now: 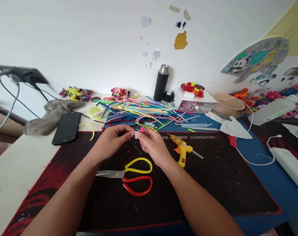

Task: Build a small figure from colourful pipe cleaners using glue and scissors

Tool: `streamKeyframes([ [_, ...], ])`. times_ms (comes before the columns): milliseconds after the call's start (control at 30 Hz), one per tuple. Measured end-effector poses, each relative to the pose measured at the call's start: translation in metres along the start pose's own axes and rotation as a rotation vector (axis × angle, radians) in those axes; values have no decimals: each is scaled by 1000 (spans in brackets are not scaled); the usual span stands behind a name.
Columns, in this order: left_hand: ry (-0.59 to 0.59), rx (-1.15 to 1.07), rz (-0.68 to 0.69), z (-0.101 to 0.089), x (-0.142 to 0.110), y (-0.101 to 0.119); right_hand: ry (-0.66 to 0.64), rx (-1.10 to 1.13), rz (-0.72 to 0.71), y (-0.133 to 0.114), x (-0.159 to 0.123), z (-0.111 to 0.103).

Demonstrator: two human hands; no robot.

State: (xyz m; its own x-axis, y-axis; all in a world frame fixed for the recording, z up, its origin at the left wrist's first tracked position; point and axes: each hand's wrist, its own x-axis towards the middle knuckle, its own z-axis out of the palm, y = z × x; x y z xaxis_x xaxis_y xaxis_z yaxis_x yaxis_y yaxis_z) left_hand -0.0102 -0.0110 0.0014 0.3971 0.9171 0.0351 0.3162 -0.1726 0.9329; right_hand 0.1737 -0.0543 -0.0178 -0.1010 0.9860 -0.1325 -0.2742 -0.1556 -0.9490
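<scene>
My left hand (118, 136) and my right hand (152, 146) meet above the dark desk mat, with fingertips close together. Between them is a small white piece (136, 135), pinched by both hands; its kind is too small to make out. A bright pink bit (142, 130) shows at the right fingers, partly hidden. Scissors (120, 174) with one yellow and one red handle lie on the mat below my hands, blades toward the left. To the right of my right hand rests a yellow glue gun (182, 149) with a glue stick in its back.
Behind my hands lies a heap of colourful pipe cleaners (139, 109). A black thermos (161, 83) stands by the wall beside a white box (197, 98). A phone (66, 128) leans on a grey plush (53, 113) at left. White cables and a power strip (289, 165) lie right.
</scene>
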Motion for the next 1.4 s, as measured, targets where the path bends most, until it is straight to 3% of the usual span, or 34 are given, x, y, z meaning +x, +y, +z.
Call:
streamKeyframes([
  [633, 10, 143, 29, -4, -1, -4, 54, 13, -4, 0, 2, -1],
  [867, 105, 162, 30, -4, 0, 2, 84, 72, -5, -2, 2, -1],
  [1067, 170, 188, 44, -1, -2, 4, 34, 56, 14, -2, 1, -1],
  [1400, 152, 211, 42, 1, -2, 2, 63, -20, -20, 4, 4, -3],
])
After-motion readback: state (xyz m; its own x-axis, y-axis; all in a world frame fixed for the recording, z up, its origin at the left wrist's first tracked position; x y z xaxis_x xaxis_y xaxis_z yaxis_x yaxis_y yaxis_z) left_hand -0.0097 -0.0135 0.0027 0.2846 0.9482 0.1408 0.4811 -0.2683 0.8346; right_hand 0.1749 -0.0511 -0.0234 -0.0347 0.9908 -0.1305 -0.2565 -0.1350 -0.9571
